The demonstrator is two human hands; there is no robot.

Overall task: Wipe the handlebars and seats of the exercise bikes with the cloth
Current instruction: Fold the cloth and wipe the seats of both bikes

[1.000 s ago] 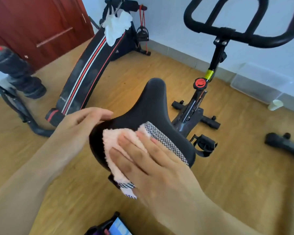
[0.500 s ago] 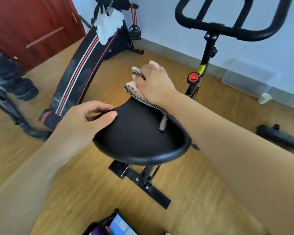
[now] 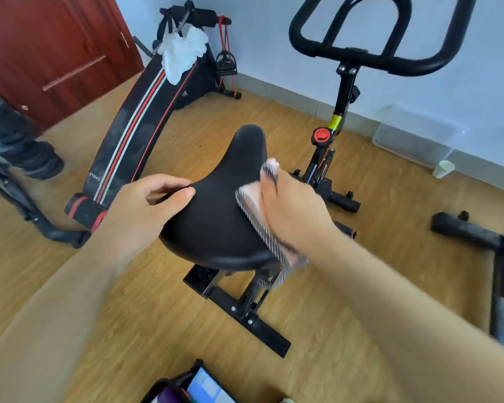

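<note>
The black bike seat [image 3: 216,216] fills the middle of the head view, its nose pointing away from me. My left hand [image 3: 146,205] grips the seat's left rear edge, thumb on top and fingers curled under. My right hand [image 3: 291,210] presses the pink cloth [image 3: 256,216] with its grey checked border against the seat's right side; the cloth hangs past the rear rim. Whether those fingers curl round the cloth is hidden. The black handlebars [image 3: 370,56] rise beyond the seat on their post.
A black and red sit-up bench [image 3: 137,126] leans at the left with a white rag [image 3: 184,53] draped on top. A red door [image 3: 47,48] is behind it. A clear bin [image 3: 416,135] and a cup [image 3: 444,168] stand at the wall. Another machine's base [image 3: 463,231] lies right.
My right hand has slid the cloth from the rear of the seat up to its nose, then back down along the right side. My left hand has kept its hold.
</note>
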